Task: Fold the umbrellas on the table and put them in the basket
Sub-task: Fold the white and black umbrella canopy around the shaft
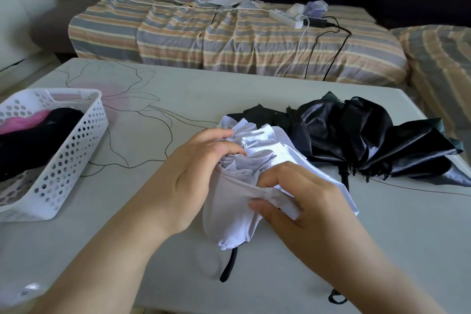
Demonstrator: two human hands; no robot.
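The left hand (201, 171) curls round the white umbrella (244, 186), bunching its pleats, while the right hand (298, 201) pinches a fold of its canopy. The cloth looks light, soft and slippery, so the firmer hold is probably the ribs beneath. Just beyond the white umbrella lies a black umbrella (369, 140), unfolded; the white basket (76, 150) stands well to its left on the desk (178, 92).
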